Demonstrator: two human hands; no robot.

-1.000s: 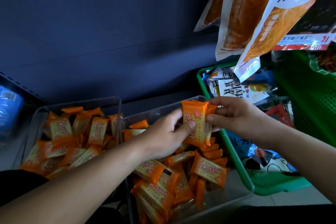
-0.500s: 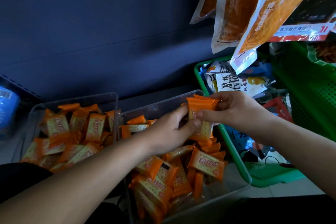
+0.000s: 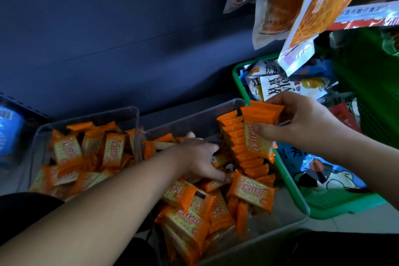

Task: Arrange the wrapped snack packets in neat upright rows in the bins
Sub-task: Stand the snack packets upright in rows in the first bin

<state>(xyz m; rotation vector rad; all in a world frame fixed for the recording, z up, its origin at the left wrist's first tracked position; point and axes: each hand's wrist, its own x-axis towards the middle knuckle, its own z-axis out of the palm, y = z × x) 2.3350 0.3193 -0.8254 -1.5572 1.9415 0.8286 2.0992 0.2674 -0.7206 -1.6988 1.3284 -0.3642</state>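
Observation:
Two clear plastic bins stand side by side. The left bin (image 3: 90, 115) holds a loose heap of orange cracker packets (image 3: 112, 151). In the right bin (image 3: 289, 220) an upright row of packets (image 3: 244, 147) runs along the right wall, with loose packets (image 3: 248, 193) lying flat in front. My right hand (image 3: 302, 123) pinches a small stack of packets (image 3: 258, 127) upright above that row. Down among the loose packets in the bin's middle, my left hand (image 3: 200, 155) has its fingers curled on a packet (image 3: 218, 161).
A green basket (image 3: 336, 209) with mixed snack bags sits right of the clear bins. Large orange snack bags (image 3: 323, 0) hang overhead at the upper right. A dark blue shelf wall (image 3: 108, 39) rises behind the bins. A blue object (image 3: 8, 131) lies at the far left.
My left hand let go of the stack and dropped into the loose packets in the right bin. My right hand kept the stack and shifted it right, over the upright row.

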